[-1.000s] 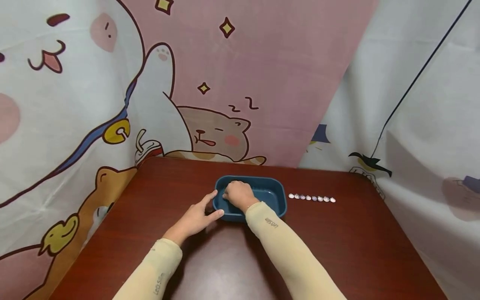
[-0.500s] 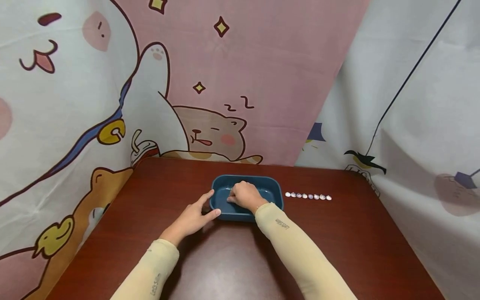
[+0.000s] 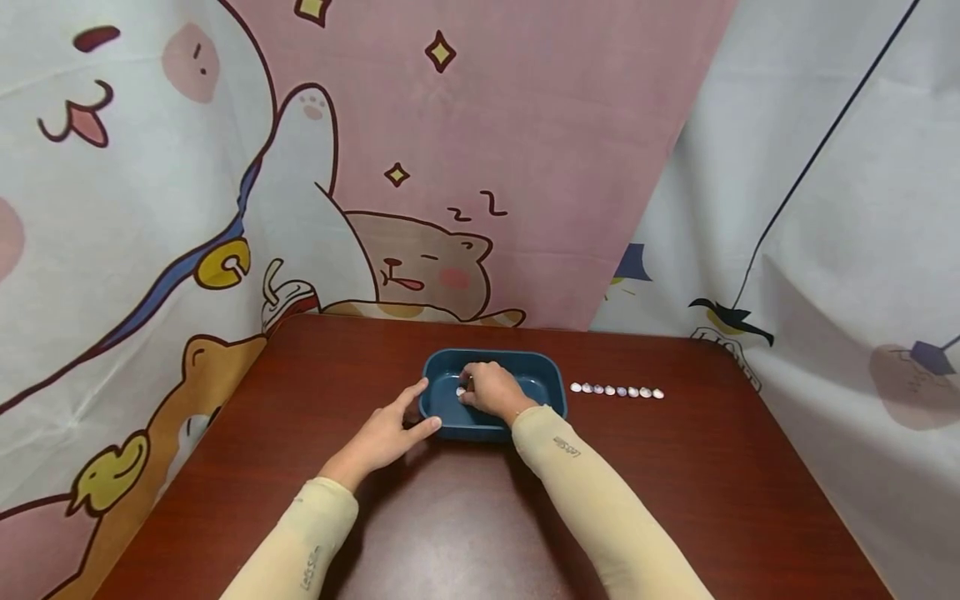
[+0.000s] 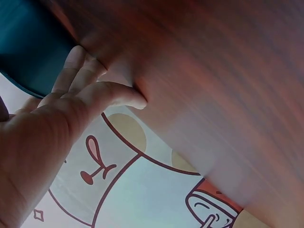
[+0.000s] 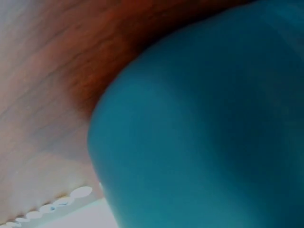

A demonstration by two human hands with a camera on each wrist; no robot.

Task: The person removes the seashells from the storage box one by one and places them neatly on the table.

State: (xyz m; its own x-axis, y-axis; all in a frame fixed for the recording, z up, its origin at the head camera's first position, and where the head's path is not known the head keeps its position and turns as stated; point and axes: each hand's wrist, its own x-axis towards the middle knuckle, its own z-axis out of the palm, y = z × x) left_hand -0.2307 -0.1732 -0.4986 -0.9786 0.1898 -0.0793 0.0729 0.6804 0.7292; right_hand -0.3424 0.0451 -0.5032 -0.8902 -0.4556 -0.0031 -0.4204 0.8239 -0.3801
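A dark blue rectangular basin (image 3: 551, 417) stands on the table, seen close up in both wrist views. My right hand (image 3: 491, 390) reaches down inside it. Between its thumb and index fingertips shows a small whitish seashell (image 3: 461, 391), pinched there. My left hand (image 3: 386, 433) is at the basin's left end, thumb apart from the fingers, fingertips right at the rim. In the left wrist view the left hand (image 4: 71, 99) has its fingers extended along the basin's outer wall (image 4: 38, 52). The right wrist view shows the basin's wall (image 5: 166, 128) but no hand.
A straight row of several small white and purplish seashells (image 3: 622, 392) lies on the table right of the basin. The reddish-brown wooden table (image 3: 675, 483) ends at a cartoon-printed cloth (image 3: 555, 167) behind and on both sides.
My right hand has shifted right within the basin, and a seashell now shows at its fingertips. The left hand keeps its place at the rim. The view has shifted slightly.
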